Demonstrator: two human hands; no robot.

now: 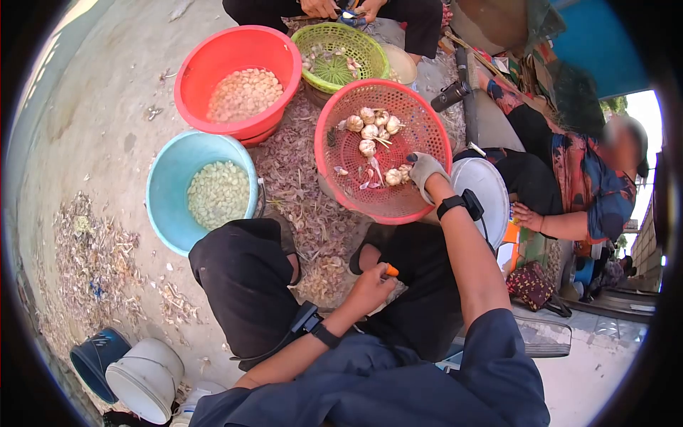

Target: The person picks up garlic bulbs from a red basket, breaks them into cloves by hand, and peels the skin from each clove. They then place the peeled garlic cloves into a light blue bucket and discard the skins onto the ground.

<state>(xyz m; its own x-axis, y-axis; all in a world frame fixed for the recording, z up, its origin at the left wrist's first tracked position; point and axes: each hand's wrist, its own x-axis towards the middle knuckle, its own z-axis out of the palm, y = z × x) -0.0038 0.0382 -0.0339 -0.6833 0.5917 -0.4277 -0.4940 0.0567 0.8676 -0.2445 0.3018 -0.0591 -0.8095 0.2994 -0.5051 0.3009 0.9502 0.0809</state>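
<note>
My left hand [371, 287] is closed around an orange-ended object [391, 270] in front of my lap; the rest of that object is hidden. On my right hand [429, 174] is a pale glove with a dark fingertip. It reaches over the right rim of the red perforated basket [334, 186], its fingers curled at a garlic bulb [405, 173]. Right beside that bulb lies another one [393, 177]. More whole garlic bulbs [369, 132] are grouped in the upper middle of the basket, with loose purplish skins [373, 171] below them.
Peeled cloves fill the bottoms of a red tub [188, 78] and a light blue bucket [158, 186]. A green basket [370, 44] stands beyond. White lid [484, 186] at right. Garlic skins [306, 206] litter the floor. One person [605, 178] sits at right; another's hands [320, 7] show at top.
</note>
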